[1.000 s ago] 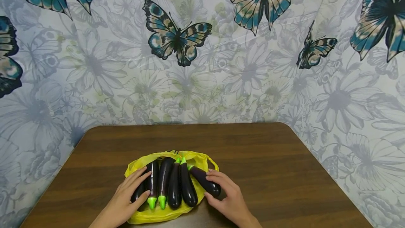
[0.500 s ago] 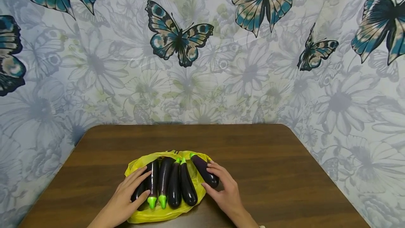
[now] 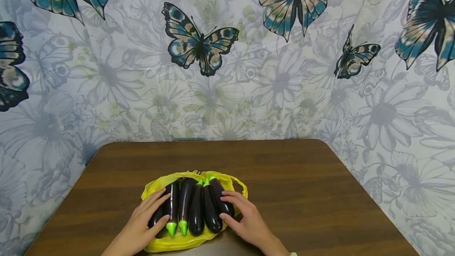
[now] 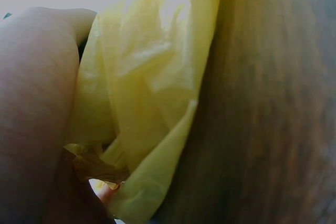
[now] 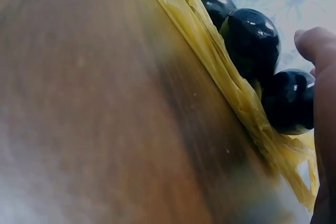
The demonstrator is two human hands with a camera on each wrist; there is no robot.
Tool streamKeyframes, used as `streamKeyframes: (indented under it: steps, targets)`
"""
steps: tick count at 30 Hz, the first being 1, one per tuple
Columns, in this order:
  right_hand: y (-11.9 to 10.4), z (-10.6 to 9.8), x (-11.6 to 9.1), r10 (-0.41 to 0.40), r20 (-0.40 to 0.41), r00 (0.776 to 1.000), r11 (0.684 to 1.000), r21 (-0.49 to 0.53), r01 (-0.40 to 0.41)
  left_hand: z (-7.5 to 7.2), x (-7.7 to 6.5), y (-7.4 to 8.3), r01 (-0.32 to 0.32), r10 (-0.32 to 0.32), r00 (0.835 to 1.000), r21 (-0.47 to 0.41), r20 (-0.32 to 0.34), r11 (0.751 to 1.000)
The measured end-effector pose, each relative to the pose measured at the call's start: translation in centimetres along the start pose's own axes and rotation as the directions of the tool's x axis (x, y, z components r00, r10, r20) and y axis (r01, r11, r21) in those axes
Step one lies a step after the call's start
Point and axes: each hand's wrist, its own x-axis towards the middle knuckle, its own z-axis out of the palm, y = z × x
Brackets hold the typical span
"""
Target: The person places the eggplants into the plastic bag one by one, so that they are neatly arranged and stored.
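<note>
Several glossy dark eggplants with green stems lie side by side in a yellow plastic bag (image 3: 174,244) at the table's near side. My right hand (image 3: 249,218) holds the rightmost eggplant (image 3: 216,189), fingers across its top and thumb toward its round end. That eggplant sits against the neighbouring eggplant (image 3: 212,216). At the row's other end, my left hand (image 3: 143,220) rests over the leftmost eggplant (image 3: 155,215), partly hiding it, with fingertips at the striped, shiny eggplant (image 3: 172,200). The left wrist view shows the bag's crumpled side (image 4: 152,66) beside the hand.
The brown wooden table (image 3: 302,192) has rounded far corners. Behind it hangs a pale floral backdrop (image 3: 277,90) printed with large butterflies. A bag handle loop (image 3: 243,187) sticks out at the bag's right side.
The right hand has moved left with its eggplant, first lifting it over the bag's right edge, then bringing it down beside the row. The left hand has stayed in place.
</note>
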Motion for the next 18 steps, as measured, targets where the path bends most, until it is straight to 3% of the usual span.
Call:
streamKeyframes:
  steps: [6,9,14,18]
  targets:
    - [-0.4,-0.3,-0.2,0.081,0.069,0.994,0.997,-0.003,-0.081,-0.2,-0.1,-0.1,0.019,-0.019,1.000,-0.016,-0.001,1.000]
    - [-0.4,-0.8,-0.6,0.094,0.046,0.994,0.995,-0.038,-0.093,-0.1,-0.3,-0.1,-0.008,0.007,0.999,-0.026,-0.047,1.000]
    - [0.8,-2.7,-1.3,0.078,-0.109,0.991,0.981,-0.171,-0.096,-0.3,-0.4,-0.1,-0.074,0.082,0.980,0.053,-0.179,0.996]
    - [2.3,-5.0,-1.7,0.085,-0.248,0.965,0.932,-0.322,-0.165,-1.2,-0.4,-0.3,-0.007,0.063,0.974,0.252,-0.216,0.968]
